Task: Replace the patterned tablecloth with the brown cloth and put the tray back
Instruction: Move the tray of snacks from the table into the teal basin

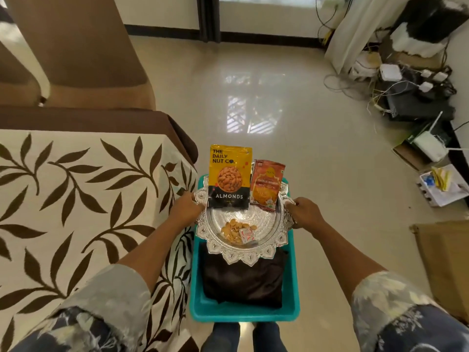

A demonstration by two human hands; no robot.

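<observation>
The left hand (pixel 186 208) and right hand (pixel 304 213) grip the silver tray (pixel 243 257) by its sides with curled fingers (pixel 295 204); any tilt could slide the almond packet (pixel 229 177) off the far edge.

- Glossy cream floor (pixel 330 179) — window light mirrored near centre.
- Brown chair (pixel 83 47) at ten o'clock.
- Dark skirting (pixel 266 36) at twelve.
- Tangled cables (pixel 380 92), white router (pixel 429 146) — two to three o'clock.

The tray (pixel 250 259) hides the far part of the brown cloth (pixel 243 284).
</observation>
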